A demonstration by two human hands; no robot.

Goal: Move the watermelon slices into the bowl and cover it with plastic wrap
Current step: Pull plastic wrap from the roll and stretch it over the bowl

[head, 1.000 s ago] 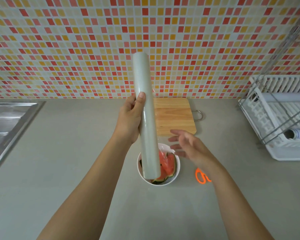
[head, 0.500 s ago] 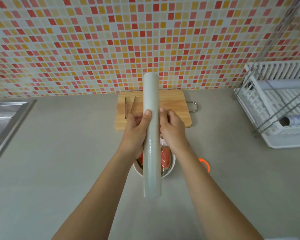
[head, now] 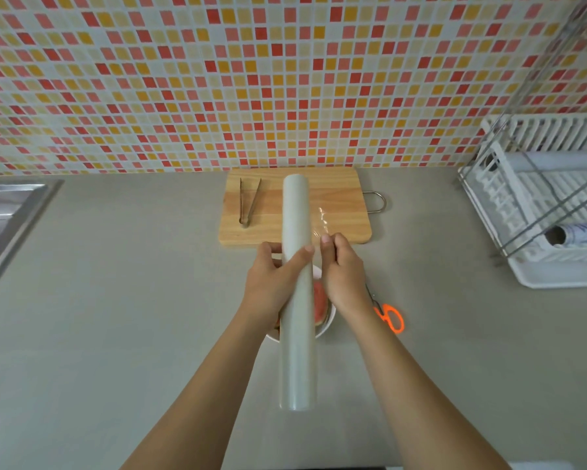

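- The roll of plastic wrap (head: pixel 297 300) is at the centre of the frame, held lengthwise above the bowl (head: pixel 328 324). The bowl holds the watermelon slices (head: pixel 320 300) and is mostly hidden under the roll and hands.
- The roll looks light, stiff and smooth, so a full grip round its middle suits it. The film (head: pixel 322 218) is thin, soft and clingy and likely to fold onto itself, so it is best taken by its loose edge and drawn out evenly.
- The left hand (head: pixel 271 286) grips the roll, thumb lying across its top. The right hand (head: pixel 344 279) pinches the loose film just right of the roll.
- Half a second ago no film showed. Now a crinkled clear flap stands out over the cutting board (head: pixel 343 198). A second ago the right hand was open and apart from the roll.
- Tongs (head: pixel 248 205) lie on the board, and orange scissors (head: pixel 392 317) lie right of the bowl.
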